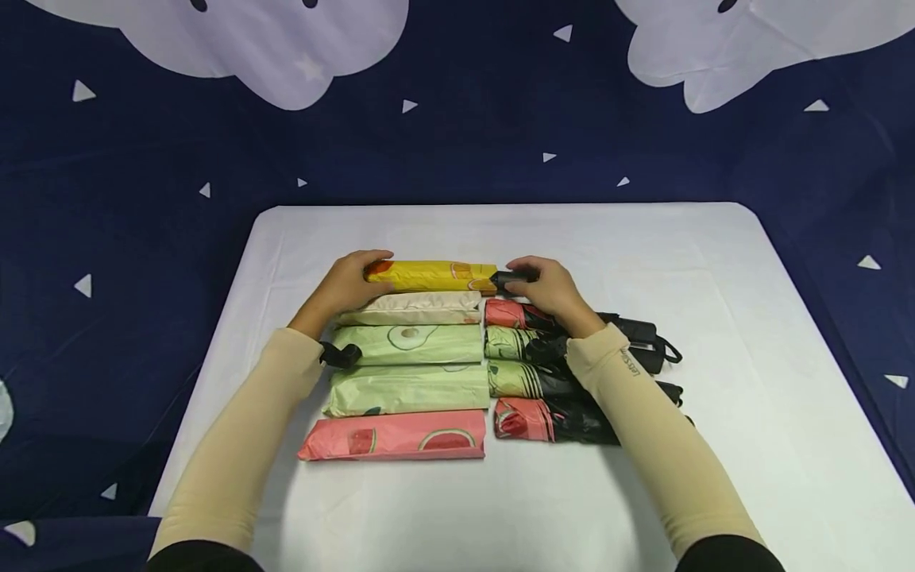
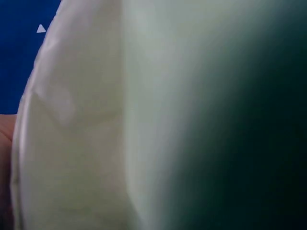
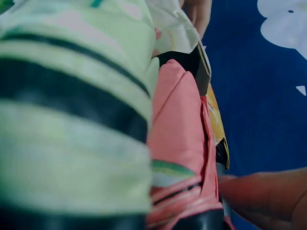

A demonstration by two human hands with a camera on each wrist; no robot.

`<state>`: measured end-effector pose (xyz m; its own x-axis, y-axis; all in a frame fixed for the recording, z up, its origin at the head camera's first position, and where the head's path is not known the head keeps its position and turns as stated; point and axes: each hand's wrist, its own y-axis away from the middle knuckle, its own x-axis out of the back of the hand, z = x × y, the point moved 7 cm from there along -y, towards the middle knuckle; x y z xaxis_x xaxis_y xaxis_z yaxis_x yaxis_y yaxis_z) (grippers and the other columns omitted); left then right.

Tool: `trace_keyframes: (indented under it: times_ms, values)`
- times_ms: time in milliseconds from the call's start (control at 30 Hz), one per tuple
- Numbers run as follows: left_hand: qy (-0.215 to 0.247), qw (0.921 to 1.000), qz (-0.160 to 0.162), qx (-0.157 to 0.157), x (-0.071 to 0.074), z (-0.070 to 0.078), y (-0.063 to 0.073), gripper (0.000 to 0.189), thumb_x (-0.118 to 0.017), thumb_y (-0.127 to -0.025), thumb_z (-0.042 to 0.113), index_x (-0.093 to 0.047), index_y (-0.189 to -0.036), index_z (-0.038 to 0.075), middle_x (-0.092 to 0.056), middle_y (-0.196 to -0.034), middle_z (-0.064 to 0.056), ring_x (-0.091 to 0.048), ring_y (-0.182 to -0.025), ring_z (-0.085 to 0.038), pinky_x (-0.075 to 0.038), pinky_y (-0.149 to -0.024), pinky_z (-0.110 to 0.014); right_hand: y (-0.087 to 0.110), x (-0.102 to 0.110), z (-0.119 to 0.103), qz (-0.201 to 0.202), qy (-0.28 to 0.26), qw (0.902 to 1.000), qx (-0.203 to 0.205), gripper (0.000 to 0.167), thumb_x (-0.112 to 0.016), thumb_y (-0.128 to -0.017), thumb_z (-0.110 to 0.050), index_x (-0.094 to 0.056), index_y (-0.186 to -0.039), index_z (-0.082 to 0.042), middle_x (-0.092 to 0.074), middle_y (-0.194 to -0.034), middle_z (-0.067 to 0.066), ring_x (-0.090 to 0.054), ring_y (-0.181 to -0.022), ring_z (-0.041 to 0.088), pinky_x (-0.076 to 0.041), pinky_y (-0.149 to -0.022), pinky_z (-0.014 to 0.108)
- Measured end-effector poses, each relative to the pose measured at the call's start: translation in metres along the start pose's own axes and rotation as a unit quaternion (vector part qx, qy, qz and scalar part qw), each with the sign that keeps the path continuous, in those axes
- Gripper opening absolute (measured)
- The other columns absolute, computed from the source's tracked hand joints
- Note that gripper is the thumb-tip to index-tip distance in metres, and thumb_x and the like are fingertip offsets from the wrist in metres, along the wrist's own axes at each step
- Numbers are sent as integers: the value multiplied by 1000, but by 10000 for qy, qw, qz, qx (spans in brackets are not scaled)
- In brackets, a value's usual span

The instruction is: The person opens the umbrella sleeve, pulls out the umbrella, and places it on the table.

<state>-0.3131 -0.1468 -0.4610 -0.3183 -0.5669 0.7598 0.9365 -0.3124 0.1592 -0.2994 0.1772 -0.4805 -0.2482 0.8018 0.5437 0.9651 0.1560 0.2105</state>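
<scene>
A yellow folded umbrella (image 1: 422, 276) with an orange-slice print lies crosswise at the far end of the group in the head view. My left hand (image 1: 352, 282) grips its left end, fingers over the far side and thumb on the near side. On the right, my right hand (image 1: 549, 284) holds the black handle (image 1: 516, 277) between thumb and fingers. Just nearer lies a cream cover (image 1: 411, 308); the left wrist view shows pale fabric (image 2: 72, 124) close up. A pink folded umbrella (image 3: 177, 124) is beside my right fingers (image 3: 264, 194) in the right wrist view.
Two green covers (image 1: 411, 345) and a pink watermelon-print cover (image 1: 400, 435) lie in rows on the white table (image 1: 400, 516). To their right are several folded umbrellas with black ends, including a watermelon-print one (image 1: 525, 419), partly under my right forearm. Dark blue cloth (image 1: 472, 143) hangs behind.
</scene>
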Motion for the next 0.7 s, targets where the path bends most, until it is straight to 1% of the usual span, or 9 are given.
trace_keyframes:
  times_ms: [100,200,400,533,700]
  values:
    - [-78,9999,-30,-75,-4,1,-2,61,-75,-96,21,-51,-151,11,-50,-149,-16,-48,-134,-36,-41,-110,-53,-2,2,5,45,214,9997,107,43,-76,-94,-17,-66,-136,-14,-62,-133,15,-59,-115,34,-50,-95,50]
    - [-103,9999,-33,-127,-6,1,-4,61,-76,-95,17,-52,-150,9,-51,-148,-17,-48,-134,-37,-41,-110,-52,-3,3,7,105,489,9984,277,45,-79,-91,-16,-67,-134,-15,-62,-134,15,-59,-116,36,-49,-96,52]
    - [-18,9999,-12,-101,-6,-2,-3,60,-76,-94,12,-53,-150,9,-52,-148,-17,-48,-134,-36,-42,-110,-51,-2,1,6,345,933,9936,540,47,-82,-88,-17,-68,-133,-15,-65,-130,17,-60,-113,37,-49,-93,52]
    - [6,9999,50,-122,-6,-4,-3,60,-76,-94,11,-53,-149,9,-52,-147,-18,-48,-134,-37,-42,-109,-52,-1,0,7,456,1062,9912,640,47,-83,-88,-19,-69,-133,-15,-66,-129,17,-62,-113,38,-50,-92,52]
    - [18,9998,144,-160,-6,-3,-2,60,-77,-93,9,-54,-148,9,-53,-147,-19,-49,-133,-39,-42,-109,-53,0,0,5,541,1066,9906,668,47,-85,-86,-18,-70,-130,-13,-67,-128,19,-62,-112,39,-51,-93,52]
